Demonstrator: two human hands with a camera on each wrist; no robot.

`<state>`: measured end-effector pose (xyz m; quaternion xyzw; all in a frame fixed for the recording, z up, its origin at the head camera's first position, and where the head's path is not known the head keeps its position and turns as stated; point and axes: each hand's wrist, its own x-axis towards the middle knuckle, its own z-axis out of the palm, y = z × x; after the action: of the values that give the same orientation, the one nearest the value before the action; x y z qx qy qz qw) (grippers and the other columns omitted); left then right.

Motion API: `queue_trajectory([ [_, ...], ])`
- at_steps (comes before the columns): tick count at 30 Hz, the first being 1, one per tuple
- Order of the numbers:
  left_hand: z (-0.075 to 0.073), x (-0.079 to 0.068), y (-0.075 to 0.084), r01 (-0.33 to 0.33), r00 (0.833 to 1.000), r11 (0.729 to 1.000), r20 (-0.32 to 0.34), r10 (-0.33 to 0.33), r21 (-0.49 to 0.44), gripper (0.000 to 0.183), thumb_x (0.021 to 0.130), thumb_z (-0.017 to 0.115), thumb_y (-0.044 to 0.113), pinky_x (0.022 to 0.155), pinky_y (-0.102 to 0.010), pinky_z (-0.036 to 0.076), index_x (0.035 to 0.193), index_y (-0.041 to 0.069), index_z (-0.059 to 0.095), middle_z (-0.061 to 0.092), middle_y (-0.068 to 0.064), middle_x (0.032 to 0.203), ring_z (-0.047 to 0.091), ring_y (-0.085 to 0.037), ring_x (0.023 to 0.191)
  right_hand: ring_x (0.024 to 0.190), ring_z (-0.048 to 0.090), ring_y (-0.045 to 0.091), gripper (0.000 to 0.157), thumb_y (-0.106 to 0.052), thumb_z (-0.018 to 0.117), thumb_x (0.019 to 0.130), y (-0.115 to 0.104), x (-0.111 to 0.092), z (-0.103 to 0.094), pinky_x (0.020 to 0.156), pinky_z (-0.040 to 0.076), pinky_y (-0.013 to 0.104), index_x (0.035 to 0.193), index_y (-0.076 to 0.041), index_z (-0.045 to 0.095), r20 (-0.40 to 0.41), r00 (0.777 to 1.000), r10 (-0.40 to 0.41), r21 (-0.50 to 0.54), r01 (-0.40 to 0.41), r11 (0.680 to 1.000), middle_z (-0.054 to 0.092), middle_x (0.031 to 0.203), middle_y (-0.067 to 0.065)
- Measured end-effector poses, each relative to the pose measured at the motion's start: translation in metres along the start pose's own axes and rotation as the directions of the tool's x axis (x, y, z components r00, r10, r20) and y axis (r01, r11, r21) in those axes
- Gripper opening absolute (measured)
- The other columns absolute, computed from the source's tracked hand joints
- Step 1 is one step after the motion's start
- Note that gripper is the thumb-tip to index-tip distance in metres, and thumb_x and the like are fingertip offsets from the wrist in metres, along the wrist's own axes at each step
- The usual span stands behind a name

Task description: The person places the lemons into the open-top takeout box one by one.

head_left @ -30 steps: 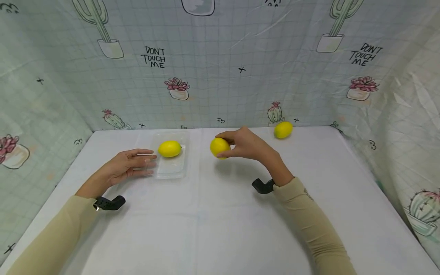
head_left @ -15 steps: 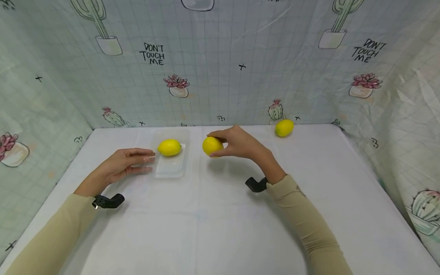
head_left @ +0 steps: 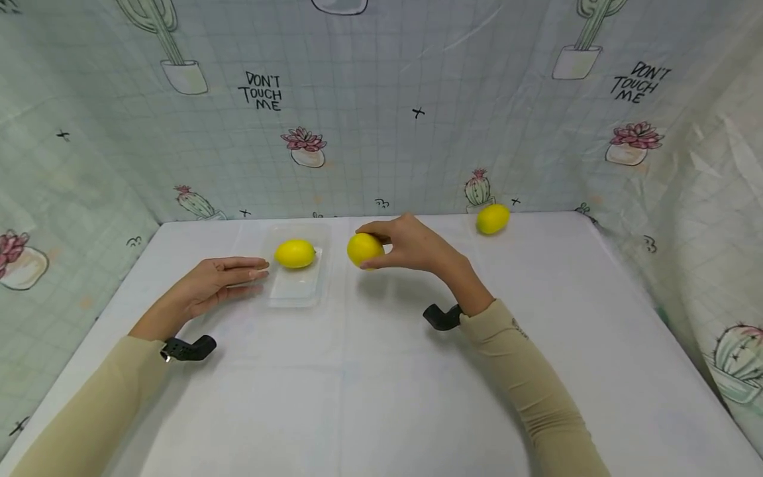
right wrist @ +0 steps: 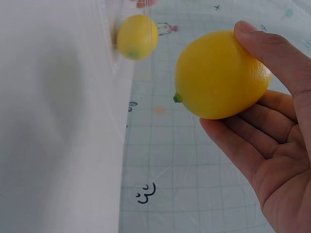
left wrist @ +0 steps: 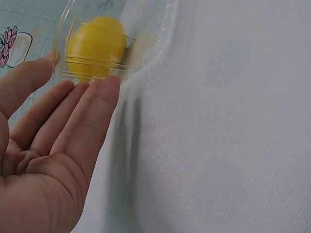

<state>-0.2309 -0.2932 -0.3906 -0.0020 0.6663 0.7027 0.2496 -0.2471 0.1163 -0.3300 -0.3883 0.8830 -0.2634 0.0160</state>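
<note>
My right hand (head_left: 414,245) pinches a yellow lemon (head_left: 365,250) between thumb and fingers, just right of a clear plastic container (head_left: 295,296). The right wrist view shows this held lemon (right wrist: 218,75) with a small green tip. Inside the container lies a second lemon (head_left: 295,254), seen through the clear wall in the left wrist view. My left hand (head_left: 214,285) is at the container's left side, fingers straight, the fingertips at its wall. Whether they press on it cannot be told. A third lemon (head_left: 493,219) rests at the table's back edge, to the right.
A white cloth covers the table (head_left: 340,397). Behind it and at both sides hangs a pale curtain (head_left: 369,119) printed with cacti and lettering. Each wrist wears a black camera mount, such as the right one (head_left: 442,317).
My right hand has carried its lemon leftward, closer to the container, slowing in the last half second. The left hand stays at the container's side. The head view has shifted slightly.
</note>
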Motion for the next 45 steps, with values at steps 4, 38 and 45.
queue_trajectory([
  [4,0.000,-0.001,0.002,0.011,1.000,1.000,-0.012,-0.011,0.013,0.050,0.098,0.067,0.006,0.103,-0.038,0.053,0.145,-0.003,0.053,0.070,-0.002,0.129,0.066,-0.016,0.121,0.097,0.066,0.012,0.057,-0.039,0.081,0.089,-0.001,0.002,0.000,0.089,0.059,0.028,0.135,-0.011,0.064,0.005,1.000,-0.001,0.004,0.001,1.000,0.072,0.119,0.000],
  [38,-0.001,0.002,-0.005,-0.001,1.000,0.994,0.001,0.001,-0.108,0.042,0.099,0.064,0.001,0.100,-0.030,0.055,0.141,0.000,0.059,0.071,-0.003,0.126,0.067,-0.017,0.118,0.091,0.064,0.008,0.058,-0.038,0.082,0.087,-0.023,0.032,0.012,0.081,0.056,0.022,0.139,-0.020,0.065,-0.094,0.985,-0.145,0.060,0.151,0.987,0.071,0.128,-0.002],
  [45,-0.001,0.002,-0.006,0.003,1.000,0.994,0.003,-0.003,-0.111,0.050,0.099,0.064,0.002,0.099,-0.030,0.056,0.147,-0.002,0.050,0.071,-0.003,0.128,0.066,-0.017,0.120,0.091,0.064,0.009,0.057,-0.036,0.083,0.087,-0.026,0.036,0.012,0.081,0.056,0.021,0.138,-0.019,0.066,-0.117,0.981,-0.152,0.069,0.160,0.985,0.073,0.123,-0.001],
])
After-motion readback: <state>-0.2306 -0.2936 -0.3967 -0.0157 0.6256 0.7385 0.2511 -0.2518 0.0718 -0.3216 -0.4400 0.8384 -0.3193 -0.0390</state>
